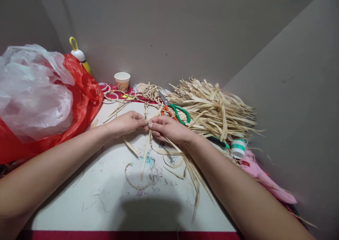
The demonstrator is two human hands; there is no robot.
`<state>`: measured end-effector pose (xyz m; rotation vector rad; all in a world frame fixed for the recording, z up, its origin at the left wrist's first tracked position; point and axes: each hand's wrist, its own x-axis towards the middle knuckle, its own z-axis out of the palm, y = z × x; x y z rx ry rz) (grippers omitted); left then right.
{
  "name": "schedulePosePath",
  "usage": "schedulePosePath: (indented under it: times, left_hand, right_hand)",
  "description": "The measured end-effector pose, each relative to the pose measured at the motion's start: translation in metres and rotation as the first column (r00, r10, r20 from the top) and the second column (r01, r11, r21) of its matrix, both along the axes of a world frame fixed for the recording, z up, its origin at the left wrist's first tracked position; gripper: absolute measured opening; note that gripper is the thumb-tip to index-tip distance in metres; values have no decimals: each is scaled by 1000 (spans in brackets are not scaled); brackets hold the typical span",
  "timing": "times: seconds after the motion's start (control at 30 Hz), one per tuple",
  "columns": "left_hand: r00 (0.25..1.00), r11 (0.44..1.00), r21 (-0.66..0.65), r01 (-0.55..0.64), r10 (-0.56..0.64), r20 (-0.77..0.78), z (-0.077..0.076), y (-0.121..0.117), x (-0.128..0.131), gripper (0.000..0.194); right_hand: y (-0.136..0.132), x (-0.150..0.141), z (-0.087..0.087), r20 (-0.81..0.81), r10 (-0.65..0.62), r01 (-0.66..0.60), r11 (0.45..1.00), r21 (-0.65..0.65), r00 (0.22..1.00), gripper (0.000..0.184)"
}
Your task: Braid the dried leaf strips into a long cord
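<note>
Head view: holds a braided cord (pixel 146 107) over the far half of a white board (pixel 79 215), pinched at its lower end by both hands. Presses the thumb and bent fingers of the left hand (pixel 127 123) together on it from one side, those of the right hand (pixel 169 129) from the other, fingertips meeting or nearly so; cannot tell which. Trails flat strips (pixel 145 155) nearward from the grip, longer strips (pixel 194 178) beside the right forearm. Nearer on the board, a curved length of plait (pixel 137 188), blue smudges and stray threads.

Gives most room below the hands, down to the near edge and a band of red surface (pixel 132 235). Narrows beyond them: scissors (pixel 171 106) just past the right hand, tangled plait (pixel 148 91) and a paper cup (pixel 122 82) by the far edge, then a grey wall (pixel 159 31). Ends at left against a red bag (pixel 88 90) with cloudy plastic (pixel 34 95), a bottle (pixel 78 54) behind; at right against a big bundle of dry strips (pixel 214 106) and a white-and-green container (pixel 238 148).

Hides the cord's pinched part behind fingertips, both side edges of the board partly beneath forearms. Cuts off bag and forearms at the frame. Hard to identify: a pink item (pixel 267 180) past the right forearm.
</note>
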<state>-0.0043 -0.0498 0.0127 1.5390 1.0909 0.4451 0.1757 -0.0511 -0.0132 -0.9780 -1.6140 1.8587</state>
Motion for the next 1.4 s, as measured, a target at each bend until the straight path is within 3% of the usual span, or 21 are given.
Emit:
schedulePosePath:
  times: [0.13, 0.3, 0.5, 0.57, 0.7, 0.8, 1.0, 1.23, 1.3, 1.37, 1.4]
  left_hand:
    - [998, 995, -82, -53, 56, 36, -1, 0, 1, 15]
    - [996, 997, -49, -64, 67, 57, -5, 1, 3, 20]
    - [998, 996, 61, -66, 67, -14, -5, -2, 4, 22]
    - [997, 993, 107, -58, 64, -53, -4, -3, 4, 23]
    - [996, 985, 169, -45, 58, -75, -4, -4, 5, 22]
    - [996, 987, 138, -78, 82, -23, -6, -5, 5, 22]
    - [991, 994, -5, -113, 113, 75, -10, -6, 6, 23]
    - [977, 980, -101, -170, 181, 111, -11, -6, 7, 25]
    - [971, 968, -157, -196, 214, 106, -9, -6, 7, 23]
    - [965, 958, -205, -203, 231, 124, -6, -4, 7, 26]
    - [961, 953, -230, -198, 234, 145, -5, -3, 6, 29]
  right_hand:
    - [-2, 0, 1, 91, -4, -5, 995, 96, 996, 21]
    - [-4, 0, 7, 210, 31, -77, 974, 212, 977, 21]
    - [-9, 1, 16, 462, -150, -57, 913, 404, 874, 24]
    - [-10, 0, 19, 491, -167, -59, 910, 411, 855, 26]
    - [-16, -7, 22, 463, -149, 7, 955, 295, 874, 29]
    - [-21, -15, 20, 471, -208, 43, 941, 337, 857, 28]
    - [-29, -24, 12, 593, -423, -58, 779, 624, 685, 26]
    - [-46, -31, 12, 746, -472, -318, 698, 642, 470, 31]
    - [-53, -32, 20, 757, -433, -362, 689, 628, 490, 27]
    - [-55, -28, 31, 744, -296, -368, 724, 584, 599, 26]
    - [-54, -25, 36, 712, -198, -344, 768, 540, 674, 29]
